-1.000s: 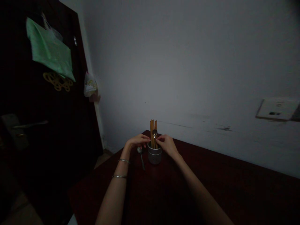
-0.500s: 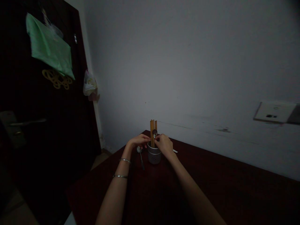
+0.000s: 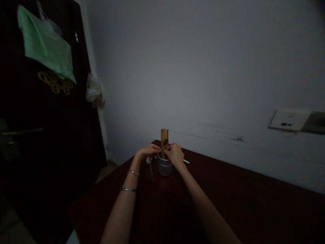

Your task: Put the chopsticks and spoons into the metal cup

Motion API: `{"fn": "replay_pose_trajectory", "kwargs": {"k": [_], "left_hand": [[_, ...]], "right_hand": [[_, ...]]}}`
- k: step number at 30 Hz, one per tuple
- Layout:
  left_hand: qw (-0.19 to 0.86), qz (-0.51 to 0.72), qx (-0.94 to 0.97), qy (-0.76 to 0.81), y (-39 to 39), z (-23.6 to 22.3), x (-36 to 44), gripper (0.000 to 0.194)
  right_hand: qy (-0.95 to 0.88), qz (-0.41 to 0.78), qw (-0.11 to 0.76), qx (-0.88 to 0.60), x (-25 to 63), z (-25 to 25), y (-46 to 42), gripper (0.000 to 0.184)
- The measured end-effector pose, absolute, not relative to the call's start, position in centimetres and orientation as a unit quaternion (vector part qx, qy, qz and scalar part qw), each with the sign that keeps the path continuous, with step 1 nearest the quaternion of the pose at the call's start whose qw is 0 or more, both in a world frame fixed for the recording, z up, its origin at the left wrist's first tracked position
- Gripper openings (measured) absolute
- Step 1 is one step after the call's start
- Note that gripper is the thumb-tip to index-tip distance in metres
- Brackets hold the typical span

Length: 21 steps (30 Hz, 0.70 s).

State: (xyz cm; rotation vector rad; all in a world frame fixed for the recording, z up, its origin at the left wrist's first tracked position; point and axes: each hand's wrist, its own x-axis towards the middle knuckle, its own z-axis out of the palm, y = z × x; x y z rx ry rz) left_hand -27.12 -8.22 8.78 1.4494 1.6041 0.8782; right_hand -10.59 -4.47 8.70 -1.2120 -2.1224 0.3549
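A grey cylindrical holder [image 3: 165,168] stands upright on the dark red table [image 3: 122,203], with several wooden chopsticks [image 3: 163,139] rising from it. My right hand [image 3: 175,154] is closed at the holder's right rim, its fingertips pinching a metal spoon [image 3: 166,142] whose bowl points up beside the chopsticks. The spoon's lower part is hidden. At the left rim is my left hand [image 3: 149,150], fingers stretched toward the chopsticks; whether they touch the holder is hard to tell. Another metal spoon [image 3: 150,168] lies on the table left of the holder.
Behind my right hand, a small white object [image 3: 186,161] lies on the table. A pale wall [image 3: 203,84] runs along the table's far edge, with a socket plate [image 3: 286,120] at right. A dark door [image 3: 50,135] with a hanging green cloth [image 3: 48,49] stands at left.
The view has turned slightly, so everything sits a little further left. Both hands stay at the holder. The pinched spoon's bowl looks narrower and darker than before.
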Motion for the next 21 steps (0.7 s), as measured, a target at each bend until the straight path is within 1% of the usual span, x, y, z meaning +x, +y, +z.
{"fn": "replay_pose_trajectory", "kwargs": {"k": [4,9,12,15,17,19,21], "left_hand": [[0.391,0.344,0.571,0.635,-7.8,8.4,-27.4,0.040],[0.384,0.348,0.581,0.627,-7.6,8.3,-27.3,0.040],[0.385,0.353,0.588,0.618,-7.8,8.4,-27.1,0.040],[0.376,0.353,0.591,0.620,-7.9,8.5,-27.0,0.039],[0.372,0.350,0.592,0.624,-7.9,8.5,-26.9,0.037],[0.368,0.351,0.590,0.627,-7.8,8.5,-26.9,0.035],[0.365,0.353,0.585,0.632,-7.7,8.6,-26.9,0.035]], "right_hand": [[-0.800,0.155,0.388,-0.430,-10.3,9.3,-4.3,0.017],[-0.749,0.183,0.549,-0.324,-8.6,11.7,-3.3,0.018],[-0.689,0.246,0.614,-0.295,-6.2,13.6,-2.1,0.021],[-0.623,0.363,0.622,-0.304,-3.2,14.3,0.0,0.024],[-0.592,0.411,0.610,-0.330,-1.2,13.6,1.9,0.022],[-0.584,0.410,0.583,-0.388,0.7,12.0,4.0,0.019],[-0.616,0.354,0.529,-0.465,2.1,9.8,5.7,0.017]]}}
